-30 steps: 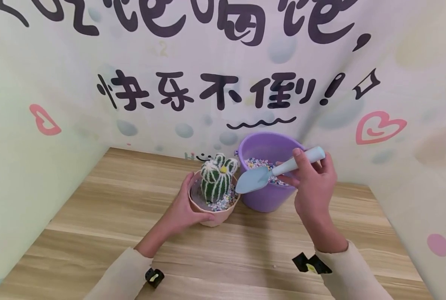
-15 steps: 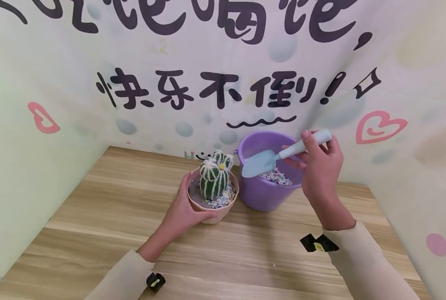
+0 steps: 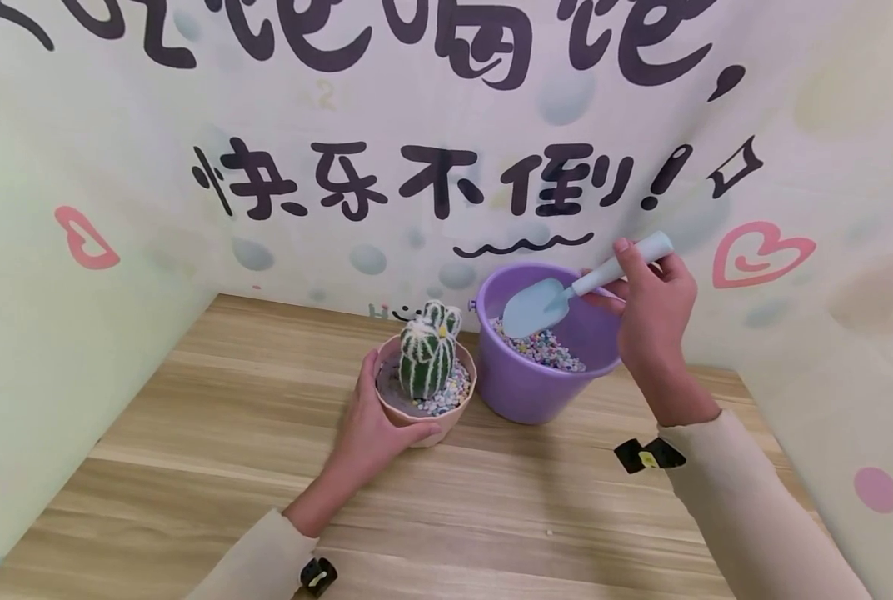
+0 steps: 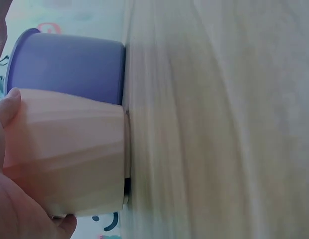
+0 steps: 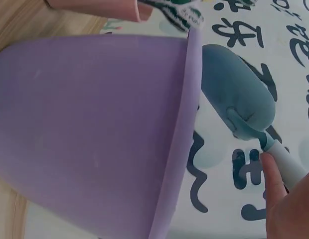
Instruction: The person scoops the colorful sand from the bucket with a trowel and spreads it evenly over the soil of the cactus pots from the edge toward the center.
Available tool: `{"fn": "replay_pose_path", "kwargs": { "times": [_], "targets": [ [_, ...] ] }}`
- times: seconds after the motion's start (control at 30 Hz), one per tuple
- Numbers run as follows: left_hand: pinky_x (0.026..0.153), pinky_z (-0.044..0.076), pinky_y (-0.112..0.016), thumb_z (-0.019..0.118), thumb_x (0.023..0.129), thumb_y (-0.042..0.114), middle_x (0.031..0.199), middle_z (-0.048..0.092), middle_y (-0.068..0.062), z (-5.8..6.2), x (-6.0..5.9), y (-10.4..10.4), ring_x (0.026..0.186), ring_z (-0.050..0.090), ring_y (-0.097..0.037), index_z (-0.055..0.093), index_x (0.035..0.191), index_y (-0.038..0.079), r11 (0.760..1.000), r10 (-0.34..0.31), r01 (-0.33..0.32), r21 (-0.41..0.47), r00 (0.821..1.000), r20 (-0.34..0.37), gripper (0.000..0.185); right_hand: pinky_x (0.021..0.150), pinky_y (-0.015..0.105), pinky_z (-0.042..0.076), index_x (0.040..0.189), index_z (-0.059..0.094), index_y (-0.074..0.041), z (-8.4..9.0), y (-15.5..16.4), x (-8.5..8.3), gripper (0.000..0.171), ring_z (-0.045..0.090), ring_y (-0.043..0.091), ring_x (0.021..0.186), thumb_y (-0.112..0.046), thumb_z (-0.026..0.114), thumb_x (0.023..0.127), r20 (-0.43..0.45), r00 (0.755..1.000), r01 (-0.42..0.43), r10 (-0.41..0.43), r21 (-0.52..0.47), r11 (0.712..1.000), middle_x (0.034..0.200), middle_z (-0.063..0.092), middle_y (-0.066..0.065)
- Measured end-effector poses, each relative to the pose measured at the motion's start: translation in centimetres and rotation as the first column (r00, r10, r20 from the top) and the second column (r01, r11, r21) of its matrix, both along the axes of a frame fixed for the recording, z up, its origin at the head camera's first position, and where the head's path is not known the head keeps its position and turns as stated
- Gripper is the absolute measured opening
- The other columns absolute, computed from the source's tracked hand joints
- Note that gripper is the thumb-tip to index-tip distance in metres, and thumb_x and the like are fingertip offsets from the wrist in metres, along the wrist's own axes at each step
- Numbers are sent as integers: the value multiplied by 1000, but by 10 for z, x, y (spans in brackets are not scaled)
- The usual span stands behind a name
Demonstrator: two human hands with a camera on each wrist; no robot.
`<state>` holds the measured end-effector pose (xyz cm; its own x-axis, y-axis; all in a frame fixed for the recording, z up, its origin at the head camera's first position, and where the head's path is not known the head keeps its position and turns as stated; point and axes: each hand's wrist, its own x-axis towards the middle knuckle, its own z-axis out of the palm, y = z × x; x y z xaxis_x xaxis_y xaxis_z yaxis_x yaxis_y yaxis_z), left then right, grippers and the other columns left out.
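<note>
My left hand (image 3: pixel 367 429) grips the near left side of a pale pink pot (image 4: pixel 70 154), its thumb along the front. In the pot stands a knitted green-and-white cactus (image 3: pixel 426 358) with a small yellow flower. Colourful pebbles (image 3: pixel 446 396) lie on its right side, while a grey surface shows on the left. My right hand (image 3: pixel 658 312) holds a light blue trowel (image 3: pixel 536 308) by its handle, blade pointing left and down over the mouth of a purple bucket (image 3: pixel 529 396). More pebbles (image 3: pixel 555 354) lie inside the bucket. The right wrist view shows the trowel blade (image 5: pixel 239 89) above the bucket's rim.
The bucket stands just right of the pot on a wood-grain table (image 3: pixel 266 400), near the back wall (image 3: pixel 326 250) with its printed black characters and hearts. Side walls close in at left and right. One tiny pebble (image 3: pixel 549 532) lies on the table in front.
The right hand and trowel have moved up and to the right, from beside the pot's rim to over the bucket. The left hand keeps its hold on the pot, almost still.
</note>
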<state>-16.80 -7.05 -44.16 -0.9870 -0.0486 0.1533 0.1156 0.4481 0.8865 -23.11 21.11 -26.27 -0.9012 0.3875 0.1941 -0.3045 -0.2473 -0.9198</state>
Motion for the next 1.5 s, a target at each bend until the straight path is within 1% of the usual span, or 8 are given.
{"fn": "replay_pose_path", "kwargs": {
  "times": [0.1,0.33,0.5,0.73,1.0,1.2,1.37,1.5],
  "targets": [
    [113,31,-54,92,56,50,157,24,-13,-1,1,3,141,30,-33,6,156,20,1000,22,-22,14,1000,-3,135,62,43,59,106,60,-2,-1,5,-6,41,73,31,75,-24,81,78,0,1000,-9,9,1,1000,93,61,15],
    [113,30,-53,93,56,45,156,25,-13,-3,1,8,141,29,-32,7,156,20,998,49,-49,47,999,-4,134,63,42,59,104,59,-5,-7,14,-22,29,73,30,76,-20,76,85,18,1000,-12,12,16,1000,94,63,16],
    [113,31,-53,94,55,44,156,25,-14,-4,1,11,141,30,-33,7,156,19,996,71,-70,52,997,-15,135,63,40,59,102,59,-5,-15,18,-35,26,73,28,76,-20,73,87,27,1000,-10,9,30,1000,90,67,12],
    [113,31,-53,94,56,42,158,22,-14,-2,3,16,141,29,-33,7,156,18,993,98,-97,70,995,-7,134,66,36,60,99,59,-7,-30,18,-50,18,73,25,76,-17,69,90,82,997,-6,1,61,998,85,68,8],
    [113,31,-51,94,57,40,157,23,-13,-2,2,19,141,30,-31,7,156,19,990,119,-118,72,993,-15,134,67,32,60,101,58,-10,-43,17,-62,16,72,24,84,-19,67,92,91,995,20,-33,137,990,93,69,8],
    [113,31,-52,94,57,40,157,23,-14,-3,2,20,141,30,-32,7,156,18,990,125,-123,67,992,-23,134,68,30,60,105,58,-11,-52,21,-63,17,71,22,80,-19,67,93,101,995,-18,0,176,984,99,69,8],
    [113,31,-51,93,58,41,157,23,-13,-2,2,20,141,30,-31,7,156,19,990,122,-119,70,992,-29,133,69,32,60,104,57,-10,-57,22,-64,15,71,21,72,-17,65,93,84,995,-64,51,171,983,99,70,9],
    [114,30,-51,94,58,40,157,23,-13,-2,2,20,141,29,-32,7,156,19,990,125,-122,77,992,-28,132,70,31,60,103,56,-10,-59,20,-65,14,71,19,74,-17,65,94,72,991,-125,112,235,964,95,71,6]
  ]
}}
